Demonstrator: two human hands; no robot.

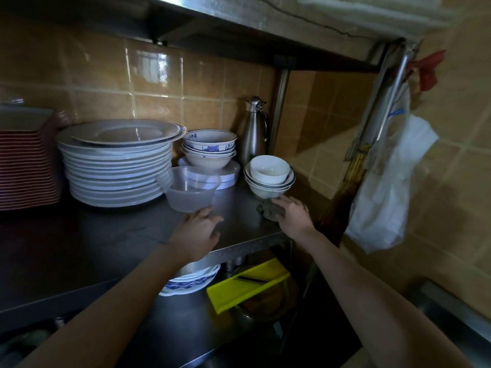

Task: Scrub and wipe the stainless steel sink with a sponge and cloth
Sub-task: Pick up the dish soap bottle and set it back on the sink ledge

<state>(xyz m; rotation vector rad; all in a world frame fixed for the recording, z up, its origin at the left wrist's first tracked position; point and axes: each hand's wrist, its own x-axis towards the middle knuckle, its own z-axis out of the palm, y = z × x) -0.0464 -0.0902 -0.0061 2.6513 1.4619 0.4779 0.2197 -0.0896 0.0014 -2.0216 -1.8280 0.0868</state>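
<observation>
Reaching over the steel shelf [132,235], both bare arms come in from the bottom edge of the head view. The right hand [291,213] rests on a dark cloth [268,212] near the front right corner of the shelf, just in front of a stack of white bowls [269,176]. Its fingers [283,201] lie close together and quite flat on the cloth. The left hand [199,232] hovers near the front edge, fingers spread and holding nothing. Their tips are just beside a clear plastic container [191,192]; whether they touch it I cannot tell. A tall pile of white plates [117,166] stands further left.
</observation>
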